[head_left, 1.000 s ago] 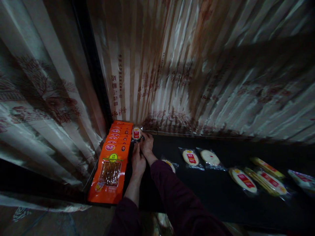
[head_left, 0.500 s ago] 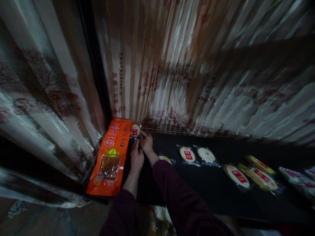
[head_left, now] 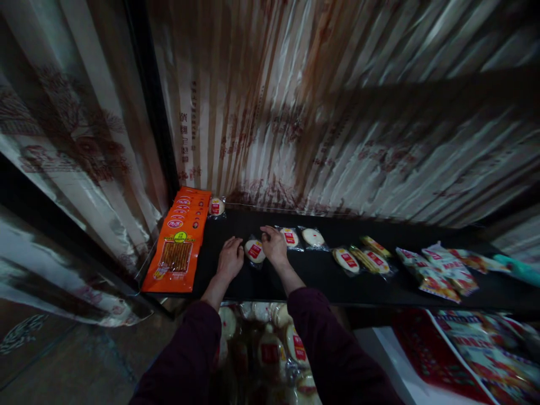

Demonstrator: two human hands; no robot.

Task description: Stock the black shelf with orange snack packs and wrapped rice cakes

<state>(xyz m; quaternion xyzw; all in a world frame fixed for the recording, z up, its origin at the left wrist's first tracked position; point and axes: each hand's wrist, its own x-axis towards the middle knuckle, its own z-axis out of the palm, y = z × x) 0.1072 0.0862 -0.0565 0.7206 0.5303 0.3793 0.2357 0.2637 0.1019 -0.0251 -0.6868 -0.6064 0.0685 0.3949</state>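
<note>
A round, pale cracker packet (head_left: pixel 255 251) in clear wrap with a red label lies on the black shelf (head_left: pixel 236 281) between my two hands. My left hand (head_left: pixel 230 259) rests at its left, fingers loosely stretched toward it, holding nothing visible. On the other side, my right hand (head_left: pixel 274 245) reaches over the packet's right edge, its fingers extended; whether they touch the wrap I cannot tell. Behind that hand lies another cracker packet (head_left: pixel 289 237), partly covered by it. A third one (head_left: pixel 216 207) sits at the back beside overlapping orange snack bags (head_left: pixel 179 242).
Farther right on the shelf lie a pale round packet (head_left: pixel 313 237), more cracker packets (head_left: pixel 346 260) and several colourful bags (head_left: pixel 434 270). Below are a heap of wrapped crackers (head_left: pixel 270 349) and a red-and-white box (head_left: pixel 430 354). A dark post (head_left: pixel 152 95) and printed plastic sheeting (head_left: pixel 295 112) stand behind.
Both hands have left the small packet beside the orange bags and moved right, to either side of another cracker packet. The view has shifted, showing more of the shelf's right end and below.
</note>
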